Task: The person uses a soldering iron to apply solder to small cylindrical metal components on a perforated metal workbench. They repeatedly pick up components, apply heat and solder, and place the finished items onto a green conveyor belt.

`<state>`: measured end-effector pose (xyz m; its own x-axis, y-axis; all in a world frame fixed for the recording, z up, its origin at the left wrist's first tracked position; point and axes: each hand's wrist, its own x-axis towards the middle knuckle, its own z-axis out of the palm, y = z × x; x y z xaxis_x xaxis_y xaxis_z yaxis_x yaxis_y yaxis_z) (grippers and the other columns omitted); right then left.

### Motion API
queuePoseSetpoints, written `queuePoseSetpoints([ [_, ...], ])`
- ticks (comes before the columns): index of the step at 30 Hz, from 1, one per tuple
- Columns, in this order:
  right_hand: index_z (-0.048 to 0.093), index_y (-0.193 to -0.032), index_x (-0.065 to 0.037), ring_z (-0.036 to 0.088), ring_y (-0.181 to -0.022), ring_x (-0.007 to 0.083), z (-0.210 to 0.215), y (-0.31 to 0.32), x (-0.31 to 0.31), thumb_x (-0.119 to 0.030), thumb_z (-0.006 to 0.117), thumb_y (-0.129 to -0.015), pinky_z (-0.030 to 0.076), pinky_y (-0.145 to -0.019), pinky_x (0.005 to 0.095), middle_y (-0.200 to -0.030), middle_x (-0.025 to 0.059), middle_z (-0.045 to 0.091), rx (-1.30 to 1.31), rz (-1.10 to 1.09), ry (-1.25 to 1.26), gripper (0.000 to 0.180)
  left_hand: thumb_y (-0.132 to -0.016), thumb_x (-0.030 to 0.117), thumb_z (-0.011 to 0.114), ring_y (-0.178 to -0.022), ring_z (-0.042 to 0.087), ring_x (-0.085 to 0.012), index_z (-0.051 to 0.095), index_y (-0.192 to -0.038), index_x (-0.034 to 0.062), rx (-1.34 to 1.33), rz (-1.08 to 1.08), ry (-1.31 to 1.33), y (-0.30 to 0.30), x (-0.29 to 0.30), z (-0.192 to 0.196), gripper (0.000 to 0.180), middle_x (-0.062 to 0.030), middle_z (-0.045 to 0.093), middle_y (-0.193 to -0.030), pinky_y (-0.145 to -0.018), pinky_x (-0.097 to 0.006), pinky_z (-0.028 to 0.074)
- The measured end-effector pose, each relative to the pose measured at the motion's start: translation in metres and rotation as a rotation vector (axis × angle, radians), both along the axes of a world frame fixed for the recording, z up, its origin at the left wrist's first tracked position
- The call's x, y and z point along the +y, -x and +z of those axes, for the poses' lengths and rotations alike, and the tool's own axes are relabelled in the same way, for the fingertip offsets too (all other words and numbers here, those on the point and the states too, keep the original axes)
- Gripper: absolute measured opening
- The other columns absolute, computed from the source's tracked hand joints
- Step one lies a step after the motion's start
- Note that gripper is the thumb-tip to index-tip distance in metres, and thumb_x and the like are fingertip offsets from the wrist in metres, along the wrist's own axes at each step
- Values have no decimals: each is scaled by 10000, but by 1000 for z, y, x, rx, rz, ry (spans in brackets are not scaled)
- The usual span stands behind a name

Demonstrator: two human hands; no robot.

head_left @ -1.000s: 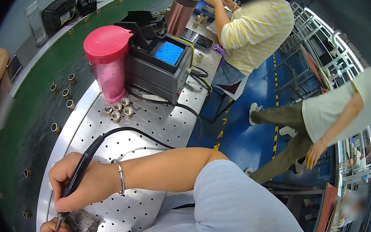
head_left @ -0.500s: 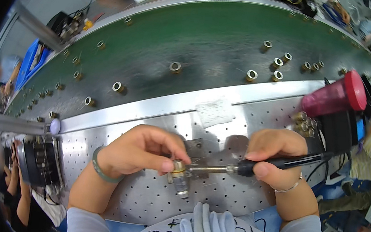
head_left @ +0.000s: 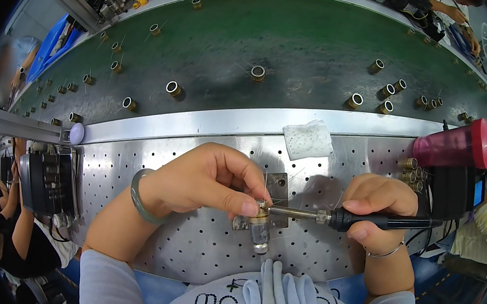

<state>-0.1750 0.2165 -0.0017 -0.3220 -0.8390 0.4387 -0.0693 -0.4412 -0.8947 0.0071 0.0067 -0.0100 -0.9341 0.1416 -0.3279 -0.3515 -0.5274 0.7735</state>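
Observation:
My left hand pinches the top of a small brass-and-glass cylinder part that stands in a metal fixture block on the perforated steel bench. My right hand grips a black-handled soldering iron. Its metal tip points left and touches the top of the part beside my left fingertips. Fine wire strands rise from the part. A green bangle circles my left wrist, a thin bracelet my right.
A green conveyor belt behind the bench carries several brass rings. A white cloth pad lies on the belt's edge. A pink cup and a black soldering station stand at right, a black device at left. Other people work around.
A second ago my head was turned toward the right side of the line; now it looks down at the bench. Since half a second ago both hands hold nearly the same pose.

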Motion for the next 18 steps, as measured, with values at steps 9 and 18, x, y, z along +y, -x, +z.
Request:
queuePoseSetpoints([
  [9, 642, -828, 45, 559, -526, 182, -3, 2, 0, 21, 729, -638, 416, -508, 267, -655, 107, 616, -104, 30, 52, 210, -723, 43, 747, -751, 582, -136, 666, -982, -61, -3, 6, 2, 0, -1, 5, 291, -100, 626, -862, -658, -224, 460],
  [18, 647, -828, 45, 565, -523, 193, -3, 3, -2, 7, 770, -612, 415, -505, 271, -629, 101, 608, -5, 40, 41, 252, -726, 34, 743, -726, 576, -128, 670, -977, -58, 2, 13, 0, 1, 0, 7, 278, -97, 625, -851, -632, -219, 459],
])
